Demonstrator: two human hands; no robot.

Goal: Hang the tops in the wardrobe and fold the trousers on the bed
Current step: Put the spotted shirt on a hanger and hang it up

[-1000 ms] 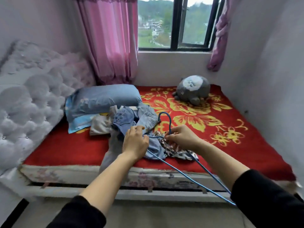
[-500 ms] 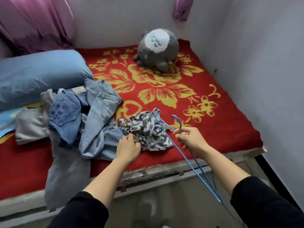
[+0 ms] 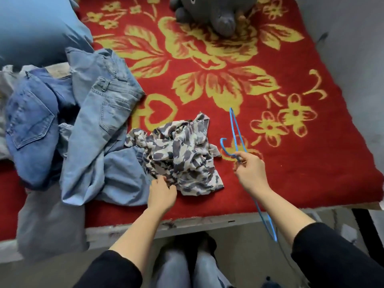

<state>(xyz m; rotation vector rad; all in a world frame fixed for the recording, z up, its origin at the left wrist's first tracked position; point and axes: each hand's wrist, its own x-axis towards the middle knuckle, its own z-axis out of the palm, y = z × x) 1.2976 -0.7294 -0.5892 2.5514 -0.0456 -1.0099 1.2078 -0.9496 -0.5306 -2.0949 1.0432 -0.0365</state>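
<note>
- Left hand (image 3: 162, 193): fingers curled into the near hem of the camouflage top (image 3: 178, 156), apparently pinching it.
- Right hand (image 3: 250, 176): pinches the blue hanger (image 3: 234, 132) at its neck, just behind the hook.
- Hands apart. The top lies crumpled on the bed (image 3: 291, 173), directly ahead of the left hand and left of the right.
- The hanger's long axis runs away from the person, one end beyond the right hand, the other back past the wrist.
- The jeans (image 3: 99, 125) are heaped left of the left hand, unfolded.
- Judgement: the left hand is nearer and likely lifts the top, and the hanger must turn crosswise to enter the neck.
</note>
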